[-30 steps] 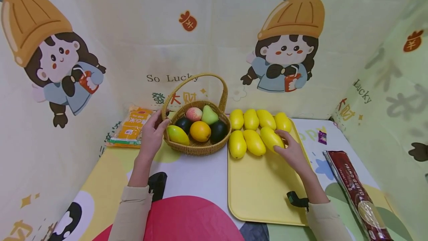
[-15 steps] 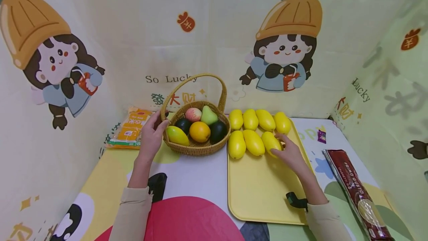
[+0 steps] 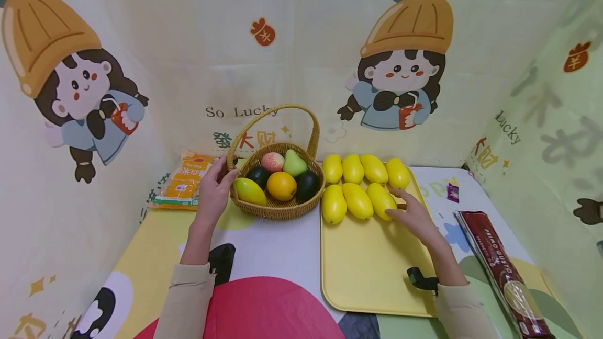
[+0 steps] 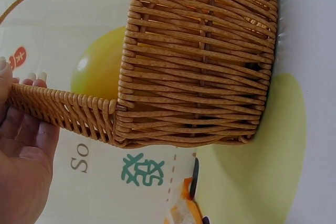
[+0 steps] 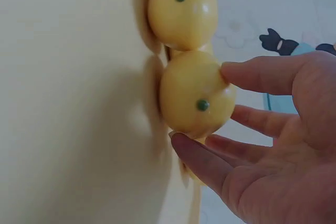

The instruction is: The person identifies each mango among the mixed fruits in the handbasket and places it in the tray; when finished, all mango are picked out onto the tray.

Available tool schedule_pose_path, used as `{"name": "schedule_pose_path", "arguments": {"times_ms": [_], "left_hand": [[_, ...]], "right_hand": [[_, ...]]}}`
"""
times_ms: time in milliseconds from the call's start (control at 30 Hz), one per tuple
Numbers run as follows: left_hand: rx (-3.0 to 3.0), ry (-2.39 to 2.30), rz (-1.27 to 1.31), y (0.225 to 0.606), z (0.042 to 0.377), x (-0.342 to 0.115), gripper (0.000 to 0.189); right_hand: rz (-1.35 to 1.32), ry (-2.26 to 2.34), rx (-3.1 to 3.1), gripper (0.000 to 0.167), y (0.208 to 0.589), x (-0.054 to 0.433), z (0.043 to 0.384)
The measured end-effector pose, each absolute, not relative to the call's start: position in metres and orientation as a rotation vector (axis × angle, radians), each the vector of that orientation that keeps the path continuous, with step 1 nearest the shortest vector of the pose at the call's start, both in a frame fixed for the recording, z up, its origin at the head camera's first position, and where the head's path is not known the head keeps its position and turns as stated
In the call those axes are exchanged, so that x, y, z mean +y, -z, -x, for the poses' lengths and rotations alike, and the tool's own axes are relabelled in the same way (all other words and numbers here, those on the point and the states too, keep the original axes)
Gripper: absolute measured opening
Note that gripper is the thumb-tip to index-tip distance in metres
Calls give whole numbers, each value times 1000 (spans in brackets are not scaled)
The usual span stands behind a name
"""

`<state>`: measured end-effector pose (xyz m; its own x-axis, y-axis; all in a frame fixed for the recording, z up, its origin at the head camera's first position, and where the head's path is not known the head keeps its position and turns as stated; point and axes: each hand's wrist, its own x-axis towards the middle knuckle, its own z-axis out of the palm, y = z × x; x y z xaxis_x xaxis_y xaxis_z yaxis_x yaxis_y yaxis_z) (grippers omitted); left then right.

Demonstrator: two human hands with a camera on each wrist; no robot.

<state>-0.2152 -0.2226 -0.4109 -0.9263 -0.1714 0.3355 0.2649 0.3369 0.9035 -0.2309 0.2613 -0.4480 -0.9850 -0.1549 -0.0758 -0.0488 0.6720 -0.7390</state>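
Observation:
My left hand (image 3: 214, 190) holds the wicker basket (image 3: 278, 212) at the foot of its handle, fingers curled round it in the left wrist view. Inside lie a green-yellow mango (image 3: 251, 191), an orange (image 3: 281, 185), a peach (image 3: 273, 161), a pear (image 3: 294, 165) and two dark fruits (image 3: 308, 185). My right hand (image 3: 414, 217) is at the right side of the end yellow mango (image 3: 381, 201) in the front row, its fingers loosely spread beside it. In the right wrist view this mango (image 5: 191, 85) rests on the tray, its green stem dot showing.
The yellow tray (image 3: 372, 271) bears two rows of yellow mangoes at its back. An orange food packet (image 3: 183, 179) lies left of the basket. Right of the tray are a small purple sweet (image 3: 453, 192) and a spaghetti pack (image 3: 504, 273). A patterned cloth wall (image 3: 311, 56) stands behind.
The right hand lowered the yellow mango into the front row's right end, then loosened its fingers and drew slightly right. The left hand keeps its hold on the basket.

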Motion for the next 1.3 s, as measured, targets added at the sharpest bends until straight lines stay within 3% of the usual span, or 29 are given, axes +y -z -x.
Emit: {"name": "schedule_pose_path", "arguments": {"times_ms": [500, 800, 1300], "left_hand": [[-2229, 1619, 81, 410, 215, -223, 44], [-2226, 1615, 89, 410, 214, -222, 44], [-2239, 1642, 64, 408, 214, -223, 45]], "right_hand": [[202, 1244, 2907, 60, 451, 246, 239], [418, 1406, 2965, 51, 445, 205, 245], [592, 1465, 2799, 51, 439, 134, 256]]}}
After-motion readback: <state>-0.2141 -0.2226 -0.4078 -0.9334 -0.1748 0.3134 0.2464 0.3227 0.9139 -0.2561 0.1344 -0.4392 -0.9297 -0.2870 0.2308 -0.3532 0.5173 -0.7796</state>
